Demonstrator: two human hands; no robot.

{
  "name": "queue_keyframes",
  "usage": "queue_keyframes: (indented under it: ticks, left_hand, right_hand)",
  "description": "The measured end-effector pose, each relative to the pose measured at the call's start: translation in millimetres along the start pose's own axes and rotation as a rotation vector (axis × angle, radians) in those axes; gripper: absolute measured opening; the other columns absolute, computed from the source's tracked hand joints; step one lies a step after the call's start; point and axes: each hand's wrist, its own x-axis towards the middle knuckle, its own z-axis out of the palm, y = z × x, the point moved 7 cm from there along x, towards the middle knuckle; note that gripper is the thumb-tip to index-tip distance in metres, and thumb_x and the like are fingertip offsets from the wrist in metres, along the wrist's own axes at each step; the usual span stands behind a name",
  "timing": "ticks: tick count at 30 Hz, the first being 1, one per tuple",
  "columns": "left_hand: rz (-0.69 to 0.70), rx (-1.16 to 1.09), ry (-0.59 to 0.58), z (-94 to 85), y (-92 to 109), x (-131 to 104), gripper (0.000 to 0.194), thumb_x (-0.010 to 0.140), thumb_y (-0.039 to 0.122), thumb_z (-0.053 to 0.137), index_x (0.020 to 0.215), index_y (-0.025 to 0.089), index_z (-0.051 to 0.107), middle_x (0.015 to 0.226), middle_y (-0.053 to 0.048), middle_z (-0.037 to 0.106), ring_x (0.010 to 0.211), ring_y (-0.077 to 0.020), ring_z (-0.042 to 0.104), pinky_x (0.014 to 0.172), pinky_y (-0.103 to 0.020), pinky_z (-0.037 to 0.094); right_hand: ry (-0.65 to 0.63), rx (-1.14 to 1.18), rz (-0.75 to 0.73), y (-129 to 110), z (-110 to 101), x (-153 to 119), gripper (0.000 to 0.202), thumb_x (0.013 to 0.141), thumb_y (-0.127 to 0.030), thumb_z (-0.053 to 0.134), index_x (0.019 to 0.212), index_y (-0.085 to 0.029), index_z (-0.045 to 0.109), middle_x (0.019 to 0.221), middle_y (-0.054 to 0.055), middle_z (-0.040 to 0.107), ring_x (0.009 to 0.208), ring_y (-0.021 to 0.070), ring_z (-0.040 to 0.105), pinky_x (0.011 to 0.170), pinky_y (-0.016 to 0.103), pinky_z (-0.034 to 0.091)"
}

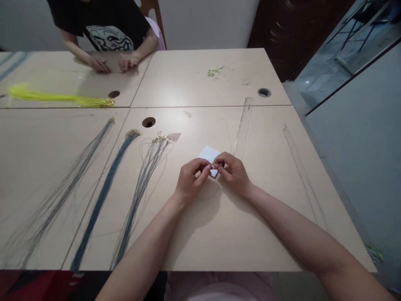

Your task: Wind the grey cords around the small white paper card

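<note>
My left hand point(192, 177) and my right hand point(232, 173) meet over the table, both closed in fingertip pinches that nearly touch. A thin cord point(209, 198) runs between them; one loop curves below the hands and a strand arcs away above. The exact bit between the fingertips is too small to make out. Just beneath the fingers lies a small white square card point(208, 153), partly covered by them. A clear ruler point(243, 125) lies beyond my right hand. Left of my left hand is a bundle of grey cords point(142, 182) with gold-coloured metal ends.
A blue cord bundle point(109, 179) and another grey bundle point(84, 161) lie further left. Yellow cords point(62, 97) lie near a co-worker's hands point(125, 62) across the table. A few cords point(299, 163) rest at the right. Scraps point(214, 72) and a grommet hole point(264, 92) are at the back.
</note>
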Motion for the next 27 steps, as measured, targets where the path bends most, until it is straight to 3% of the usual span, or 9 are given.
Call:
queue_keyframes:
  ticks: [17, 27]
  left_hand:
    - [-0.215, -0.28, -0.014, 3.7, -7.3, -0.4, 0.013, 0.079, 0.028, 0.056, 0.079, 0.015, 0.059, 0.071, -0.003, 0.064, 0.064, -0.0117, 0.061, 0.062, -0.024, 0.049]
    - [-0.279, -0.324, -0.026, 5.5, -12.3, -2.0, 0.013, 0.079, 0.027, 0.057, 0.078, 0.015, 0.058, 0.071, -0.002, 0.064, 0.065, -0.0115, 0.06, 0.064, -0.024, 0.048]
  right_hand:
    - [0.0, -0.049, -0.041, -2.8, -0.4, -1.2, 0.009, 0.084, -0.022, 0.047, 0.077, -0.021, 0.052, 0.074, 0.002, 0.054, 0.068, 0.0139, 0.05, 0.062, 0.027, 0.04]
    - [-0.005, -0.036, -0.01, -1.1, 0.1, -1.4, 0.009, 0.083, -0.022, 0.049, 0.076, -0.021, 0.053, 0.074, 0.002, 0.055, 0.068, 0.0138, 0.051, 0.062, 0.027, 0.04]
